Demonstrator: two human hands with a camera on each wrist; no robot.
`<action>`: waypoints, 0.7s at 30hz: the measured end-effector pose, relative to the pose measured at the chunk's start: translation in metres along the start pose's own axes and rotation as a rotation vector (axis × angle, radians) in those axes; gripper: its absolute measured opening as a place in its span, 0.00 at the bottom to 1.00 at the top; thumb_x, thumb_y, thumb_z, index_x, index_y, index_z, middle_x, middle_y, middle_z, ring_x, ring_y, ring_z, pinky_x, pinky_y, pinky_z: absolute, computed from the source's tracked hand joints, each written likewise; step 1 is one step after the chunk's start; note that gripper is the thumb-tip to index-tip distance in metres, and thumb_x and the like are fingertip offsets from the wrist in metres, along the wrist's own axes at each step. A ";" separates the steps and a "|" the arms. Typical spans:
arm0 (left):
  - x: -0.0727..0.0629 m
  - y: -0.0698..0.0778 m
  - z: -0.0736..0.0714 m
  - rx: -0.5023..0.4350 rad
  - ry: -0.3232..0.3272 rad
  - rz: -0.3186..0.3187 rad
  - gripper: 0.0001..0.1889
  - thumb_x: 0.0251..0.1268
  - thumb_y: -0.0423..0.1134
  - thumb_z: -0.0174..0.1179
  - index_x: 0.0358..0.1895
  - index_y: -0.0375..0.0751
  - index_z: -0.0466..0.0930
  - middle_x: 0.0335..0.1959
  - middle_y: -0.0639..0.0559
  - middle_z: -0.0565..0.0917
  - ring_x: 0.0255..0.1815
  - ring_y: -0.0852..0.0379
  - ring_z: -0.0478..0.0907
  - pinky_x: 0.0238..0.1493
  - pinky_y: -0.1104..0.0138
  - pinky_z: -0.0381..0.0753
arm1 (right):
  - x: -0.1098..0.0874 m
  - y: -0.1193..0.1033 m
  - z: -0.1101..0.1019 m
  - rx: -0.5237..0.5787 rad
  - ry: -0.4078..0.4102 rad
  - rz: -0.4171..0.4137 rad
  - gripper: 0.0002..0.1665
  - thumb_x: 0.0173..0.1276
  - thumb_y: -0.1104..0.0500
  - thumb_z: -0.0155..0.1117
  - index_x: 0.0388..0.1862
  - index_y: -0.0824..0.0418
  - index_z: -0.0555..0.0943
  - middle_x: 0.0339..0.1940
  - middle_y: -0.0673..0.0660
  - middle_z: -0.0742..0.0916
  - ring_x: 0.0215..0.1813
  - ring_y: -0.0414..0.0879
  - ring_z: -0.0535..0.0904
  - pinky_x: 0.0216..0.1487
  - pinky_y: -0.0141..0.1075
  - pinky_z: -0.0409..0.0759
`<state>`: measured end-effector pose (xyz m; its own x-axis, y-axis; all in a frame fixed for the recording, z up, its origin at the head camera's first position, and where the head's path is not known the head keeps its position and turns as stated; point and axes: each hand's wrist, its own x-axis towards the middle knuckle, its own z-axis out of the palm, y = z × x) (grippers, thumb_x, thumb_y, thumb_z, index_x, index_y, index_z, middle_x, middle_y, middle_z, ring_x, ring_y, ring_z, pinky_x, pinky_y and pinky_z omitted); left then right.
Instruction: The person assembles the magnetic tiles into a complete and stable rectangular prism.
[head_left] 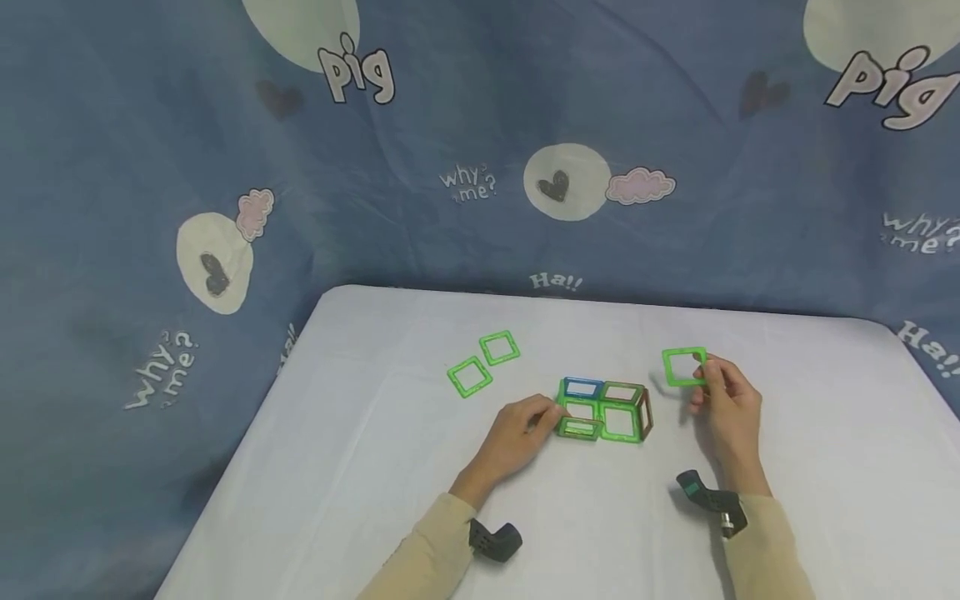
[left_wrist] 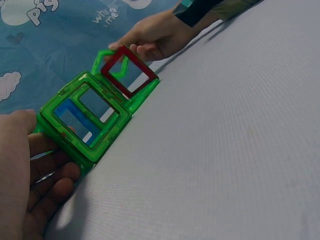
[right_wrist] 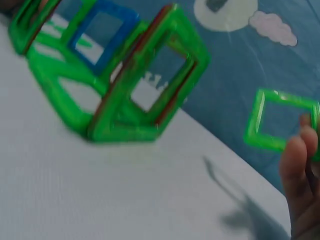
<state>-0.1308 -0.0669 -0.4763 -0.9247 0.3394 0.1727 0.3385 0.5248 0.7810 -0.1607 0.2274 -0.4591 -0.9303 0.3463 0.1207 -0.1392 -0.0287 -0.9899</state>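
A low structure of magnetic tiles [head_left: 601, 418] stands on the table, mostly green squares, with a blue tile [head_left: 583, 396] at the back and a reddish-brown tile [head_left: 647, 417] upright at the right end. My left hand [head_left: 516, 432] grips its left end, thumb at the upper corner and fingers around the side in the left wrist view. To the right of the structure, my right hand [head_left: 733, 412] pinches a green square magnetic tile [head_left: 667, 368] by one edge, raised above the table and apart from the structure.
Two loose green square tiles [head_left: 477, 389] lie on the white table [head_left: 337, 433], behind and left of the structure. A blue printed cloth [head_left: 420, 225] hangs behind the table. Each sleeve has a dark camera mount [head_left: 495, 542] at the wrist.
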 end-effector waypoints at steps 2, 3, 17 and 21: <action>0.000 0.001 -0.001 -0.003 0.002 -0.005 0.20 0.73 0.57 0.43 0.44 0.53 0.82 0.40 0.61 0.84 0.48 0.64 0.80 0.54 0.67 0.77 | 0.003 0.001 -0.002 -0.015 -0.057 -0.010 0.19 0.70 0.58 0.56 0.48 0.74 0.76 0.29 0.51 0.80 0.19 0.36 0.74 0.18 0.26 0.76; 0.000 0.001 0.000 -0.004 0.002 -0.008 0.20 0.73 0.57 0.43 0.44 0.53 0.82 0.40 0.61 0.84 0.48 0.64 0.80 0.54 0.67 0.77 | 0.004 0.002 -0.004 -0.030 -0.088 -0.017 0.19 0.71 0.58 0.56 0.49 0.74 0.75 0.29 0.51 0.80 0.19 0.36 0.74 0.19 0.27 0.77; 0.002 -0.001 0.002 -0.007 0.008 -0.008 0.20 0.74 0.56 0.42 0.45 0.52 0.82 0.41 0.60 0.84 0.48 0.63 0.80 0.54 0.67 0.78 | 0.008 -0.024 -0.020 -0.496 -0.281 -0.171 0.20 0.73 0.52 0.53 0.50 0.66 0.79 0.31 0.39 0.83 0.34 0.35 0.73 0.32 0.25 0.72; 0.002 -0.002 0.004 -0.011 0.011 -0.016 0.21 0.73 0.57 0.42 0.45 0.52 0.82 0.41 0.59 0.84 0.49 0.62 0.80 0.55 0.66 0.77 | 0.008 -0.030 -0.021 -0.570 -0.268 -0.182 0.18 0.72 0.50 0.54 0.50 0.61 0.81 0.32 0.37 0.83 0.33 0.36 0.70 0.30 0.28 0.68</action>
<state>-0.1325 -0.0642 -0.4794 -0.9318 0.3223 0.1671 0.3220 0.5210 0.7905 -0.1567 0.2508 -0.4297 -0.9715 0.0505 0.2314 -0.1693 0.5353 -0.8275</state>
